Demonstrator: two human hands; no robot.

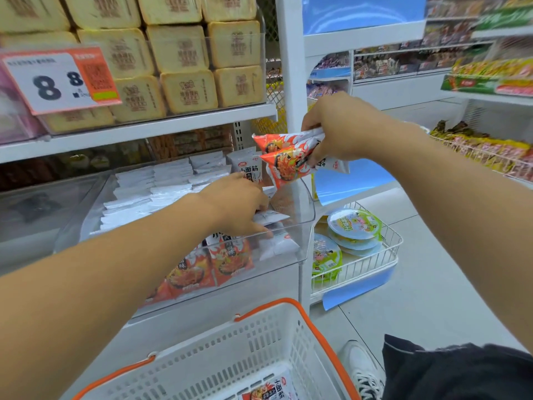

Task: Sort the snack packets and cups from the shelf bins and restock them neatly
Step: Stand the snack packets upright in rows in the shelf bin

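Packets [291, 157] gripped in right hand [343, 128]

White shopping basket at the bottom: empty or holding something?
Not empty. One orange-and-white snack packet lies on the floor of the white shopping basket; the rest visible is bare.

Take the price sign [57, 80] with its big 8s as your landmark. Right of it you see stacked tan bread loaves [184, 53] behind clear plastic. Far below and right of it sits a white shopping basket [230, 359] with orange handles, and beside that a white sneaker [364, 370] on the floor [432, 284].
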